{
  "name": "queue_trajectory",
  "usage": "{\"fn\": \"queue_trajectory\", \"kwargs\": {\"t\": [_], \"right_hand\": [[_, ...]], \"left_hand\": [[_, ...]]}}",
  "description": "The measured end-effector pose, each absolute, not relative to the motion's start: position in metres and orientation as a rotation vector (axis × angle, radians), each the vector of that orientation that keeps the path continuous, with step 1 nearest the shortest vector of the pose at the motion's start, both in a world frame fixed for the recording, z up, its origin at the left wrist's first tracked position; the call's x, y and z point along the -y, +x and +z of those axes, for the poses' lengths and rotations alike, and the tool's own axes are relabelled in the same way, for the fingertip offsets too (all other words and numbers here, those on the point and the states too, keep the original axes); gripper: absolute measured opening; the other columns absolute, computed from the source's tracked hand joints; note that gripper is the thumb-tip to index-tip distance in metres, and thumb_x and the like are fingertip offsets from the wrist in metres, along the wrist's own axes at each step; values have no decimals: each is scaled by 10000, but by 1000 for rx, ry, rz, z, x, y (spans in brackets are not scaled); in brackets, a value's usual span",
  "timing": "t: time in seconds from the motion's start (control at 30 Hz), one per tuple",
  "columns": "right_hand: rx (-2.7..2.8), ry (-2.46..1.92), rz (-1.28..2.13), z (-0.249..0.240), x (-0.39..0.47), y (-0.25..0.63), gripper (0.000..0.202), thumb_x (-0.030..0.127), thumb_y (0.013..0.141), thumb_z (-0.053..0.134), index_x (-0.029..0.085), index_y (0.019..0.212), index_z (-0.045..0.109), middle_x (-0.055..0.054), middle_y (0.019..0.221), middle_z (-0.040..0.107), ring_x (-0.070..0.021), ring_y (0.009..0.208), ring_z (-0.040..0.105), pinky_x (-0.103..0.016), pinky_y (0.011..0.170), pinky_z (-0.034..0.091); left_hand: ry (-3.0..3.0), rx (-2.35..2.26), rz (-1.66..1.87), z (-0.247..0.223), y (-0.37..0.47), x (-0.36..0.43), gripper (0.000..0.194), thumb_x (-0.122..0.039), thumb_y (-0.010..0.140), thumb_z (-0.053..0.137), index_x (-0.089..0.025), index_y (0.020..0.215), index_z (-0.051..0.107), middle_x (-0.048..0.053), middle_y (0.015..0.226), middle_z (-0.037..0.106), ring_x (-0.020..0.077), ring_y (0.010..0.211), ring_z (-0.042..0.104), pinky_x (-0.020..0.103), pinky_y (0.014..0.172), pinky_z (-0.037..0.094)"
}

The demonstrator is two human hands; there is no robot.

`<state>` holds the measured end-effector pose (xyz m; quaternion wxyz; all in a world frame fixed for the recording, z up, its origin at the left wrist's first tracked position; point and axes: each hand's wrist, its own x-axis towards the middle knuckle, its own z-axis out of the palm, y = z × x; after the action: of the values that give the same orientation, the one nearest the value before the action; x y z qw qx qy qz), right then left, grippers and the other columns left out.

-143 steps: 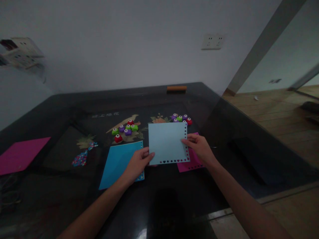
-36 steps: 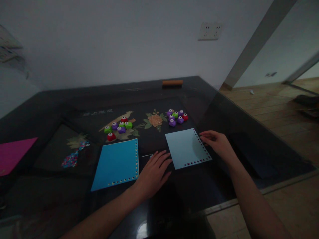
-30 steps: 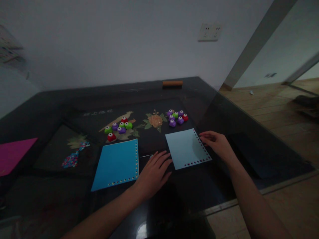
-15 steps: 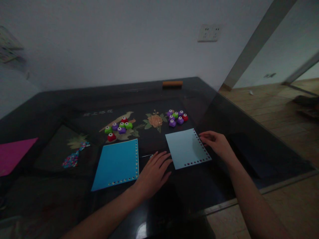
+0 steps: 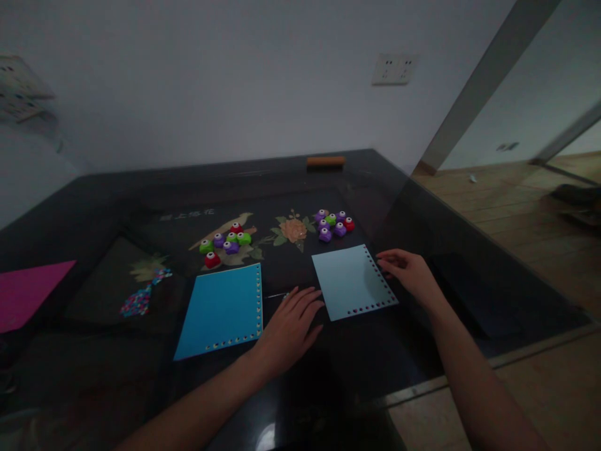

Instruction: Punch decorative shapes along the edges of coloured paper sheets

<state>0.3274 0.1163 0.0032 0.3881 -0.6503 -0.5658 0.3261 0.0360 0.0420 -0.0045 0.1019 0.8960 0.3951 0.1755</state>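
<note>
My left hand [image 5: 290, 329] rests open and palm down on the dark table, fingers outstretched between two sheets of paper. Its fingertips are close to the left edge of the pale blue sheet [image 5: 350, 282]. Beside the wrist lies a bright blue sheet [image 5: 220, 310]. Both sheets have rows of punched holes along the right and bottom edges. My right hand [image 5: 406, 272] hovers or rests just off the pale sheet's right edge, fingers loosely bent and apart, with nothing visible in them. A thin, light stick-like item [image 5: 276, 295] lies partly hidden behind my left fingers.
Two clusters of small eyeball-topped pieces in red, green and purple, left [image 5: 231, 238] and right [image 5: 331, 220], sit behind the sheets. Colourful sequins or beads [image 5: 136, 302] and a pink sheet [image 5: 28, 294] are at left. A brown cylinder [image 5: 325, 162] lies at the table's far edge.
The view has tilted slightly, so the scene sits a little lower in the picture. Both hands and the sheets keep nearly the same places.
</note>
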Motion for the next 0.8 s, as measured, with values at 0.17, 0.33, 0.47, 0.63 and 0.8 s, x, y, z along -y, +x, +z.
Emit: {"fn": "queue_trajectory", "kwargs": {"t": [0.17,0.33,0.47,0.63,0.8], "right_hand": [[1459,-1678,811,2,-118,329,191,277,685,650,159,832,678,-49,725,668,-158,600,614,-269,485,537],[1463,-1684,801,0,-119,332,212,306,672,658,163,828,683,-53,732,675,-170,607,622,-287,490,543],[1465,-1698,781,-2,-120,333,218,310,657,670,166,819,685,-56,729,683,-175,601,627,-285,482,540],[1476,-1704,775,-1,-121,334,225,327,650,671,171,811,685,-54,708,684,-185,596,636,-292,492,538],[1525,-1803,630,-1,-122,335,239,360,683,629,177,827,682,-63,734,691,-213,623,639,-338,558,519]], "left_hand": [[2655,-1150,531,1,35,-40,331,-191,842,534,-205,1169,482,80,1313,526,211,1264,427,459,1094,299],[2655,-1196,545,27,13,-47,335,-198,872,483,-218,1206,465,63,1289,544,190,1214,478,434,1069,338],[2563,-1378,599,36,-34,-65,307,-259,906,431,-228,1207,483,55,1264,555,198,1168,510,383,994,422],[2422,-1718,722,16,-102,-88,298,-276,910,381,-197,1164,515,86,1176,592,236,1131,529,436,977,415],[2381,-1808,747,6,-134,-95,292,-284,907,378,-203,1132,545,75,1151,610,232,1099,552,418,947,432]]}}
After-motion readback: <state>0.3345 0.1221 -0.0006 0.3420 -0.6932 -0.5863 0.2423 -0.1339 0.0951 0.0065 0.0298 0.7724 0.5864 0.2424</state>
